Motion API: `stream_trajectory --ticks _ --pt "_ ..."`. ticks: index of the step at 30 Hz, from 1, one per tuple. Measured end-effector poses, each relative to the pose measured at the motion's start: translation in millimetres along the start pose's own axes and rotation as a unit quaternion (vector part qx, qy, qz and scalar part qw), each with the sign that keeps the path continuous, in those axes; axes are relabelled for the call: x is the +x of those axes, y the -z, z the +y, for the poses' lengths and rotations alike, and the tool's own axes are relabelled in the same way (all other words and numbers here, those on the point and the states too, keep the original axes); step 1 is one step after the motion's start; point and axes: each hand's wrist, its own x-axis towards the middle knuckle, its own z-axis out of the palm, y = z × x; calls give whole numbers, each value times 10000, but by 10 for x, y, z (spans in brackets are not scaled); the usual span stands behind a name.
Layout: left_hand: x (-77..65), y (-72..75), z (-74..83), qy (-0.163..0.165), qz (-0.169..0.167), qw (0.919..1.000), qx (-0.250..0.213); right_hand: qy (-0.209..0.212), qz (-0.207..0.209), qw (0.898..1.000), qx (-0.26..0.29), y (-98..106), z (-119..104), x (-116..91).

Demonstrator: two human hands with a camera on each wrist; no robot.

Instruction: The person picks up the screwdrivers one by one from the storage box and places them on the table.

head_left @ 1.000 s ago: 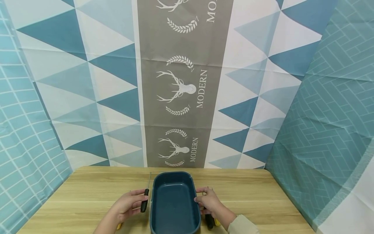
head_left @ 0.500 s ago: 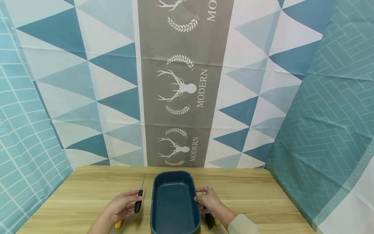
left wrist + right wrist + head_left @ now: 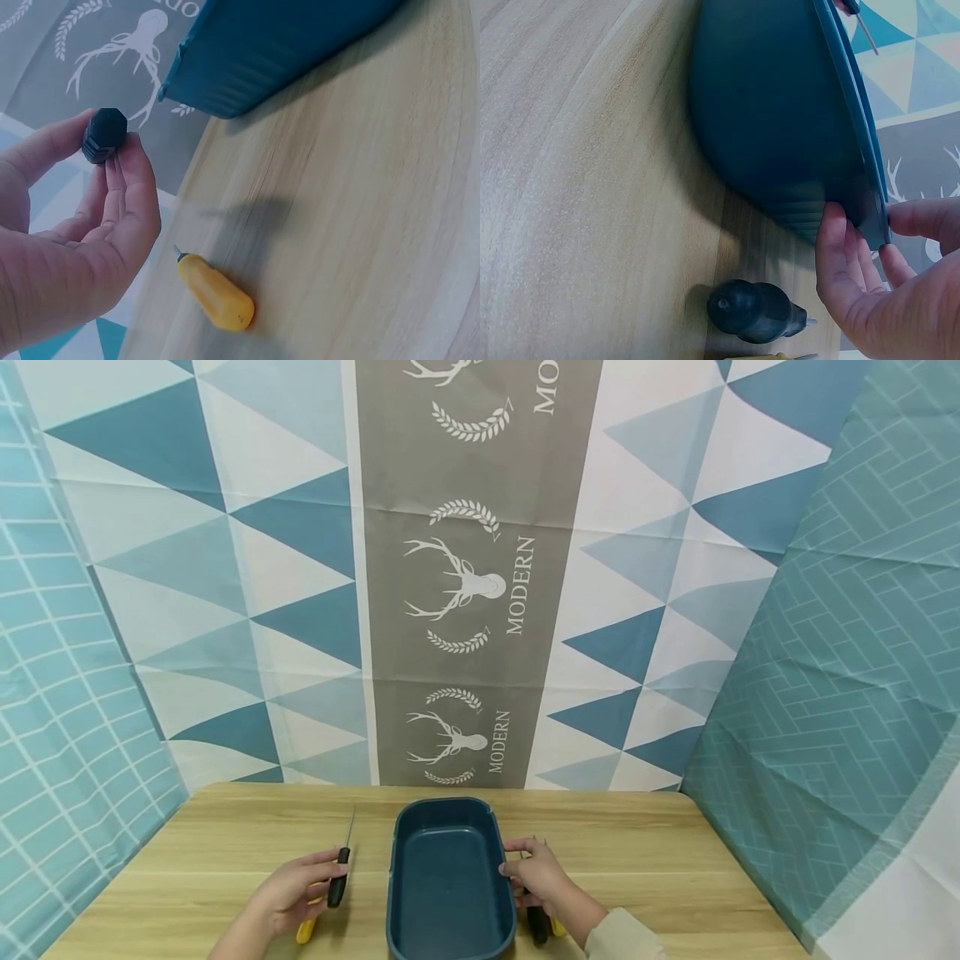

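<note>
My left hand (image 3: 288, 893) pinches a screwdriver (image 3: 339, 878) by its black handle between thumb and fingertips, the thin metal shaft pointing up and away. In the left wrist view the butt of that black handle (image 3: 105, 135) faces the camera, held over the table. A yellow-handled screwdriver (image 3: 217, 296) lies on the wood below this hand. On the other side, my right hand (image 3: 542, 881) grips the rim of a deep blue plastic bin (image 3: 450, 893), thumb at the edge and fingers against the outer wall. The bin's inside shows nothing in it.
Beside the bin, under the right hand, lie a stubby black-handled screwdriver (image 3: 754, 309) and a yellow-handled tool (image 3: 761, 358), partly out of frame. The wooden table (image 3: 637, 860) ends at a patterned cloth wall (image 3: 450, 610) behind, with cloth at both sides.
My left hand has moved left, away from the bin, carrying the black-handled screwdriver, and more of the yellow handle beneath it shows. The right hand and bin have stayed in place.
</note>
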Motion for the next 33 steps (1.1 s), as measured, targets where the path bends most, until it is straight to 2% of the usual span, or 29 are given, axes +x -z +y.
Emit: stream_trajectory --ticks 7,18,24,27,33 --pt "-36 94 -6 -11 49 9999 -99 -1 -1 10000 -2 -3 12 7" --pt "-47 226 -13 51 472 9988 -83 -31 24 10000 -54 -3 15 25" --pt "-63 336 -36 80 543 9984 -95 -33 13 10000 -36 -3 3 14" --pt "-63 380 -58 157 759 9970 5 -52 -6 10000 5 -4 -6 1" --pt "-44 497 -102 342 906 9953 71 -66 -24 10000 50 -9 -17 -14"
